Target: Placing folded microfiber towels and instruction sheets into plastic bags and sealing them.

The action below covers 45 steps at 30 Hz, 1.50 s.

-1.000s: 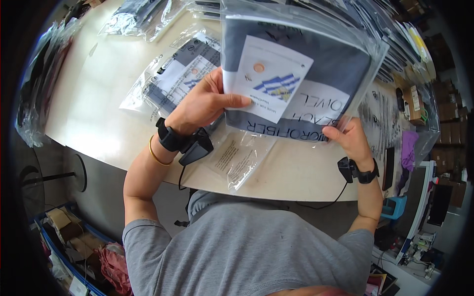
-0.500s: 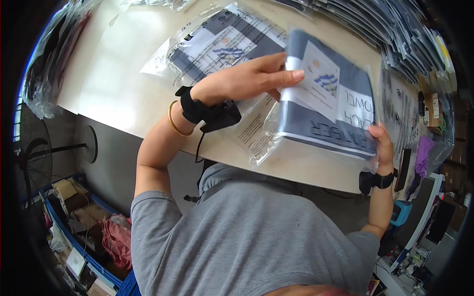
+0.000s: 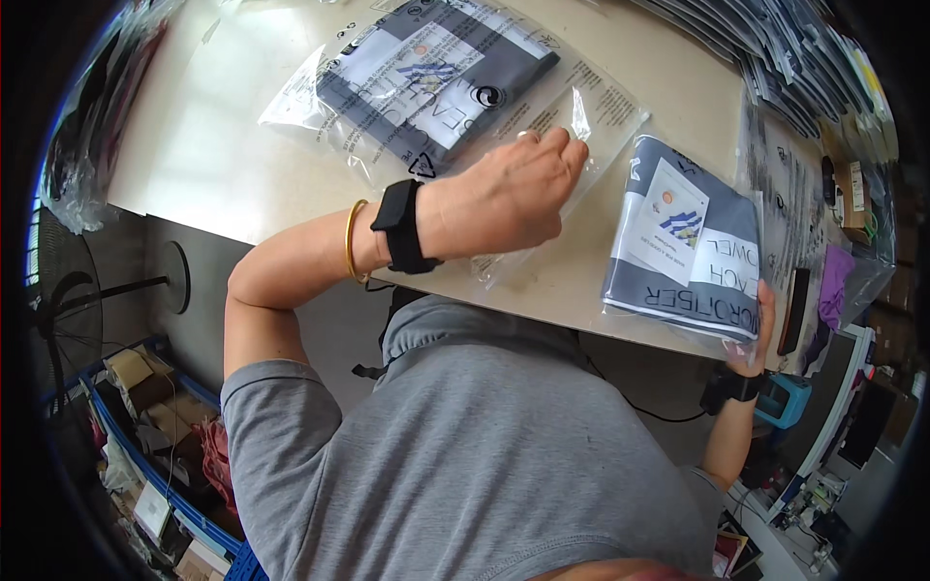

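Note:
My left hand [image 3: 528,189] is closed, its fingers curled at the open end of a large clear plastic bag [image 3: 605,111] and seeming to pinch the film; the fingertips are hidden. Inside that bag lies a folded grey-and-white towel [image 3: 523,53] with a picture card, flat on the table. My right hand [image 3: 763,324] grips the near right corner of a second folded grey towel [image 3: 659,266] in a clear wrapper. This one also carries a white picture card and dark lettering. It is held at the table's near edge, apart from the bag.
Stacks of grey bagged packages [image 3: 775,58] line the far right of the table [image 3: 218,145]. More bagged goods [image 3: 92,126] hang over the left end. Below left stand a fan [image 3: 174,281] and a blue-rimmed bin [image 3: 145,465]. A purple cloth [image 3: 834,286] lies at the right.
My left hand has let go of the wrapped towel and moved left and down to the bag's open end. My right hand has moved the wrapped towel right and toward me.

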{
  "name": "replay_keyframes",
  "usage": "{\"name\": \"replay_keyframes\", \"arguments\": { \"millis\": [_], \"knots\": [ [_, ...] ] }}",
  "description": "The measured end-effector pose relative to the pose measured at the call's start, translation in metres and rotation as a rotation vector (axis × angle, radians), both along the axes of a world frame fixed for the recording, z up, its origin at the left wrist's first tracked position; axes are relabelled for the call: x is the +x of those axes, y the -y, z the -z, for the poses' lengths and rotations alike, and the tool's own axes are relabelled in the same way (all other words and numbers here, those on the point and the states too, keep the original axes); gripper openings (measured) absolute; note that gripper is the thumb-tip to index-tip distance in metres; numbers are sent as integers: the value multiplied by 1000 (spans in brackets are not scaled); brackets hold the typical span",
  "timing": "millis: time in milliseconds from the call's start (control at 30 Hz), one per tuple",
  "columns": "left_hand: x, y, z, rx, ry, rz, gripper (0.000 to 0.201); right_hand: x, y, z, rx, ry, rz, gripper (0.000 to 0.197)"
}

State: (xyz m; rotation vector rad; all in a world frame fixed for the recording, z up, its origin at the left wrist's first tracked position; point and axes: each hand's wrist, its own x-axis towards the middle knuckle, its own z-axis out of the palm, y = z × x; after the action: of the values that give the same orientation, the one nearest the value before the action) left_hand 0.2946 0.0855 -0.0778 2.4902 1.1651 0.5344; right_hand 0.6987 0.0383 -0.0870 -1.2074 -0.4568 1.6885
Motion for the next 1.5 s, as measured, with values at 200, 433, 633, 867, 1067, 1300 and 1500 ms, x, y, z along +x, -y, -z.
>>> {"name": "replay_keyframes", "arguments": {
  "millis": [200, 433, 633, 867, 1067, 1300, 1500],
  "knots": [
    [-11, -5, -4, -204, -114, -105, 27, -13, -3, -10, -115, -158, -128, 57],
    [-20, 5, -14, -86, 355, -241, 13, -55, 6, -20, -98, -230, -80, 65],
    [-10, 10, -28, 50, 340, -295, 13, -76, -1, -11, -229, -232, -319, 68],
    [4, 18, -35, 60, 317, -142, 14, -92, -33, 3, -128, -376, -485, 63],
    [-24, 35, -45, 10, 182, -213, 17, -86, -59, 41, -66, -763, -466, 52],
    [-18, 53, -57, 54, 150, -229, 20, -131, -57, 32, -65, -626, -365, 40],
    [-25, 50, -53, 33, -106, -293, 22, -128, -54, 42, -12, -559, -251, 37]
  ]
}}
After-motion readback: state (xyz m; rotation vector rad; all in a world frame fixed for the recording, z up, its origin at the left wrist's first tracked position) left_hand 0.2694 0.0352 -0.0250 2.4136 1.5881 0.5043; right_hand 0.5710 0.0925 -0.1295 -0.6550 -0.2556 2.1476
